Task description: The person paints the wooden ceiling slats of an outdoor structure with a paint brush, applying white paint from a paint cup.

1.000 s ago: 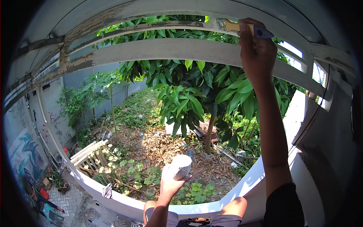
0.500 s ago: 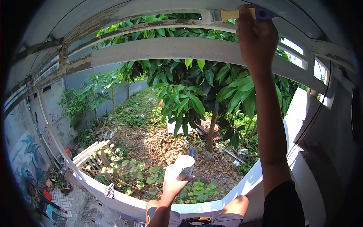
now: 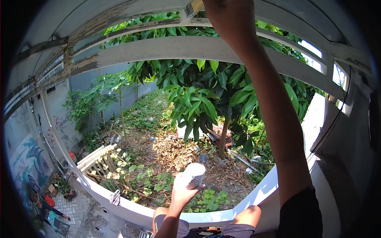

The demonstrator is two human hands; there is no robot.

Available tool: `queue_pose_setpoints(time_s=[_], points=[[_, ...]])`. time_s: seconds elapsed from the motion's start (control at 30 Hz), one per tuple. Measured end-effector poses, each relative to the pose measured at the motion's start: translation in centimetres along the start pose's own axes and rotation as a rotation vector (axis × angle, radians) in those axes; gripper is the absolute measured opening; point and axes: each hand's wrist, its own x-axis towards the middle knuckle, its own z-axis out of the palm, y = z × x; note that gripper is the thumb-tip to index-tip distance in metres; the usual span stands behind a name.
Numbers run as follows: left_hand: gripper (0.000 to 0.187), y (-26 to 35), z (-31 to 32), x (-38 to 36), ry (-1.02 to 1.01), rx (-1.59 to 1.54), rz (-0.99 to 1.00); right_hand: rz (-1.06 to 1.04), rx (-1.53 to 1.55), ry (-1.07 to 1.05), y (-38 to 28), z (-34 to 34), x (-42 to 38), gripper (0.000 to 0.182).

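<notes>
My left hand [image 3: 181, 192] is wrapped round a white paint cup [image 3: 195, 175], held upright low in front of my knees. At the top edge of the head view, my raised right hand [image 3: 233, 19] grips a paintbrush [image 3: 194, 7]. Its bristles are right at a short upright of the wooden frame [image 3: 158, 50], between the upper rails. Most of the brush handle is hidden by my hand or cut off by the view's edge. Toward the left, the frame's pale paint gives way to brown, flaking patches.
A curved white ledge [image 3: 131, 209] runs below me, with a grey rag [image 3: 115, 197] on it. Beyond stand a leafy tree [image 3: 223, 139] and a wooden pallet [image 3: 95, 158]. Dark cables [image 3: 326, 133] hang along the right wall. Far below left is a teal chair [image 3: 56, 222].
My right hand has moved left and slightly up along the frame with the paintbrush, reaching the short upright. My left hand and the cup have stayed almost in place.
</notes>
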Motion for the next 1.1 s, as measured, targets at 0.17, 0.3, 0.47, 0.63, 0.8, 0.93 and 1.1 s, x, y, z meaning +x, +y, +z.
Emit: queue_pose_setpoints(time_s=[0.17, 0.3, 0.47, 0.63, 0.8, 0.93, 1.1], points=[[0.085, 0.4, -0.1, -0.1, 0.004, -0.002, -0.017, -0.034, -0.183, 0.1, 2.0, 0.3, 0.2, 0.034], [0.085, 0.5, -0.3, -0.3, -0.027, 0.074, 0.025, 0.044, -0.274, 0.028, 3.9, -4.1, -1.4, 0.039], [0.084, 0.0, 0.1, -0.4, 0.006, -0.05, -0.068, -0.02, -0.493, 0.072, 0.9, -9.8, -0.5, 0.034], [0.085, -0.4, 0.8, -0.3, 0.007, -0.038, -0.052, -0.124, -0.492, -0.003, -0.8, -8.5, 0.8, 0.023], [0.077, 0.6, 0.2, -0.1, 0.031, 0.013, 0.098, -0.285, -0.514, -0.204, -1.7, -1.5, 0.9, 0.013], [0.076, 0.2, 0.2, -0.3, 0.041, 0.012, 0.051, -0.264, -0.391, -0.307, -3.7, 4.1, 0.5, 0.017], [0.084, 0.9, -0.5, -0.2, -0.01, 0.018, -0.031, -0.149, -0.172, -0.09, -3.0, 11.5, -0.3, 0.015]])
